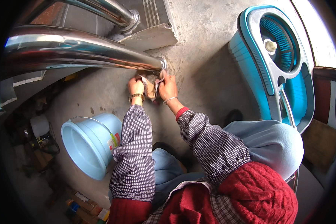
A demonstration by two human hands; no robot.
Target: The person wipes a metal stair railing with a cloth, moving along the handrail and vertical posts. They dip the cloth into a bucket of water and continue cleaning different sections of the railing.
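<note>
My left hand (pixel 136 86) and my right hand (pixel 168 87) each grip an end of a cloth (pixel 149 89). The cloth hangs between them in a loop and is partly blurred. Both hands are low by the foot of a thick polished steel post (pixel 100 51), where it meets a round base collar (pixel 163 63). Whether the cloth passes right around the post cannot be seen. A light blue plastic bucket (pixel 84 149) with a wire handle stands on the floor left of my left forearm.
A turquoise mop bucket (pixel 249 64) with a spin basket (pixel 277 44) stands at the right. Tiled stair steps (pixel 145 39) and a second steel post (pixel 109 12) are at the upper left. Boxes (pixel 84 204) and a dark machine (pixel 44 140) lie along the left on the concrete floor (pixel 81 98).
</note>
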